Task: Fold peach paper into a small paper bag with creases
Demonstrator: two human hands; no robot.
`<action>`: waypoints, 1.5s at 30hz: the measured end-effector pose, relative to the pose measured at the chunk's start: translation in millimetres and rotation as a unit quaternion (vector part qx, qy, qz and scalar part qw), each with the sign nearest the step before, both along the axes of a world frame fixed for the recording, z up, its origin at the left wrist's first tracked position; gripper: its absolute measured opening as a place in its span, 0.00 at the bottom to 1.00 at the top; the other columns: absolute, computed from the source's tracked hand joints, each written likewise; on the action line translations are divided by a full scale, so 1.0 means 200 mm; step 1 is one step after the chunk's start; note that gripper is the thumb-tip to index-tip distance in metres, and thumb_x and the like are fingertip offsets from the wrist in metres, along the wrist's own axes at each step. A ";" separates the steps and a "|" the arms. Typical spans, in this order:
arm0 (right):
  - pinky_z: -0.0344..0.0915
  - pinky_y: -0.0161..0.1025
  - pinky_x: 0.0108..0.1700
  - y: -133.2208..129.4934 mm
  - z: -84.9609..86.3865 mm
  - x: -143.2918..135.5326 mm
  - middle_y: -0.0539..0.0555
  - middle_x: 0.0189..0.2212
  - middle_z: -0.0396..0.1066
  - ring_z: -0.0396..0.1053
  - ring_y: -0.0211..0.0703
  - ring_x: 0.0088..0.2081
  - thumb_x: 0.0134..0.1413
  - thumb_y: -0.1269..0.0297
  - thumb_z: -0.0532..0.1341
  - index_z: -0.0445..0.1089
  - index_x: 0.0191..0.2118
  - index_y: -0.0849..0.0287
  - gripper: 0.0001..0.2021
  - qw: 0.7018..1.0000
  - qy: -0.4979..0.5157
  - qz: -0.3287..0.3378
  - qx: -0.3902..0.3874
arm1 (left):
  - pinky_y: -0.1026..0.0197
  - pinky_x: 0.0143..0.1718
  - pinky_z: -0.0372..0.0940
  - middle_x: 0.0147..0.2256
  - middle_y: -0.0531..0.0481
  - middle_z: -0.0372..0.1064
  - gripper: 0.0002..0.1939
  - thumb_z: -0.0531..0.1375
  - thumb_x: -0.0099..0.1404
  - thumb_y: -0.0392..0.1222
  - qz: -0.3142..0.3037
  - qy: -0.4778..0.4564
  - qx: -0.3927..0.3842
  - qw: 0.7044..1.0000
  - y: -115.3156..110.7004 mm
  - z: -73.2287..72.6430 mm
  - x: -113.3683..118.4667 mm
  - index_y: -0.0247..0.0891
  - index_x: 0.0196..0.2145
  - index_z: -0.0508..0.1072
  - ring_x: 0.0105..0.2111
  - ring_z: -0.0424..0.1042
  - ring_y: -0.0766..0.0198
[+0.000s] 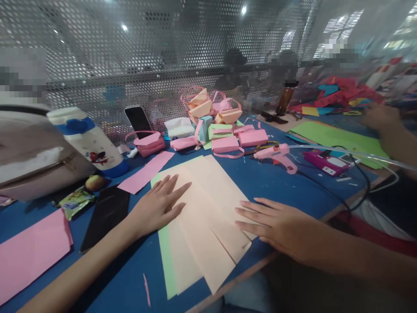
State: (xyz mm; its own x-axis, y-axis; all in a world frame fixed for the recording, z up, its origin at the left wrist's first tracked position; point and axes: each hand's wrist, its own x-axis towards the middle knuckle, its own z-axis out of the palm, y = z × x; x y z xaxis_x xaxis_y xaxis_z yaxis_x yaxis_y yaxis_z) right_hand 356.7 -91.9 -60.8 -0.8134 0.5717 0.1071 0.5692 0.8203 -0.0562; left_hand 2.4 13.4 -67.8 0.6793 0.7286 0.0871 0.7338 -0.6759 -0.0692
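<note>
Several sheets of peach and cream paper (pixel 198 226) lie stacked and slightly fanned on the blue table, with a green sheet (pixel 167 256) showing along their left edge. Across the upper left of the stack rests my left hand (pixel 163 202), fingers spread flat on the paper. My right hand (pixel 270 224) is open at the right side of the stack, its fingertips over the edge. The top peach sheet has a fold or slit near its lower right corner. Neither hand grips anything.
Small pink paper bags (pixel 224 144) and peach ones stand at the back. A pink glue gun (pixel 276 155) lies to the right, its cord trailing. Left are a bottle (pixel 91 143), a black flat object (pixel 106 217) and pink paper (pixel 35 250). Another person's hand (pixel 374 115) is far right.
</note>
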 end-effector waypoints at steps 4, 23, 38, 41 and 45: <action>0.57 0.52 0.64 -0.04 -0.01 0.03 0.54 0.66 0.58 0.54 0.49 0.67 0.62 0.72 0.53 0.58 0.65 0.56 0.26 1.000 -0.013 0.010 0.026 | 0.38 0.63 0.51 0.69 0.38 0.45 0.29 0.44 0.74 0.56 -0.006 0.014 -0.004 1.000 0.00 0.01 0.01 0.46 0.68 0.53 0.67 0.47 0.39; 0.59 0.48 0.63 -0.11 0.07 0.04 0.56 0.64 0.61 0.57 0.51 0.65 0.58 0.71 0.57 0.63 0.63 0.60 0.26 0.998 0.000 0.053 0.034 | 0.40 0.60 0.56 0.67 0.37 0.51 0.29 0.46 0.73 0.56 0.000 0.041 -0.011 0.999 -0.01 0.06 0.02 0.47 0.68 0.55 0.66 0.52 0.40; 0.63 0.41 0.41 0.13 0.11 -0.27 0.51 0.42 0.71 0.67 0.45 0.42 0.61 0.65 0.59 0.69 0.40 0.55 0.03 0.981 0.073 -0.031 -0.175 | 0.55 0.45 0.70 0.43 0.44 0.76 0.12 0.50 0.73 0.37 -0.160 -0.058 0.056 0.984 -0.23 0.10 0.14 0.38 0.46 0.72 0.43 0.75 0.58; 0.63 0.43 0.44 0.15 0.10 -0.27 0.53 0.44 0.70 0.67 0.48 0.44 0.57 0.58 0.64 0.68 0.43 0.55 0.10 0.974 0.092 -0.027 -0.206 | 0.47 0.54 0.68 0.59 0.38 0.66 0.25 0.51 0.73 0.53 -0.203 -0.002 -0.004 0.979 -0.28 0.13 0.10 0.35 0.60 0.64 0.57 0.68 0.47; 0.61 0.48 0.53 0.16 0.08 -0.27 0.57 0.53 0.68 0.65 0.52 0.51 0.55 0.46 0.64 0.68 0.50 0.56 0.23 0.965 0.120 0.012 -0.234 | 0.44 0.55 0.68 0.61 0.35 0.63 0.30 0.52 0.72 0.58 -0.242 0.035 0.017 0.970 -0.28 0.13 0.06 0.33 0.62 0.62 0.59 0.66 0.43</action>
